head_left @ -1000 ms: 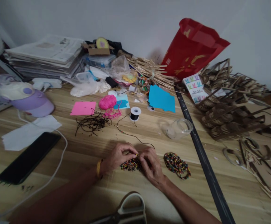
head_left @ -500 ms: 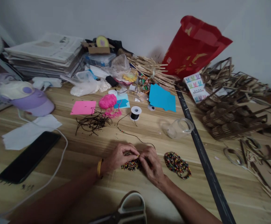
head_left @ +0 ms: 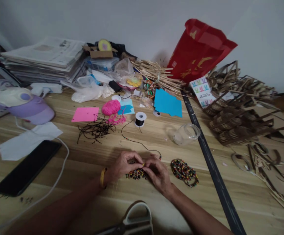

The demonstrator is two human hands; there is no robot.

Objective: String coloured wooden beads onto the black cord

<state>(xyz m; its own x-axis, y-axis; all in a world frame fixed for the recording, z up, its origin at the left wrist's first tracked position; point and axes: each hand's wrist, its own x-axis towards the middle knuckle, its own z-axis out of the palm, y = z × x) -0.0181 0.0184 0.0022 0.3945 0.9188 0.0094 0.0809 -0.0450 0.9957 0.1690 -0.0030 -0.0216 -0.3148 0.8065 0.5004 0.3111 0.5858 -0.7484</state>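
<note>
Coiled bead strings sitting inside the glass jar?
No, the coiled bead strings lie on the wooden table beside the right hand, apart from the glass jar.

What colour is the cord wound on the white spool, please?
The cord is black; the head view shows it best.

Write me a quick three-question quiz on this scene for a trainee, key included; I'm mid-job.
1. True or false: the left hand and right hand are close together at the bead pile.

2. Which of these is nearest the right hand?
A. Coil of beads
B. Jar
C. Phone

3. Fill in: the cord wound on the white spool is ____ in colour.

Key: 1. True. 2. A. 3. Black.
</note>
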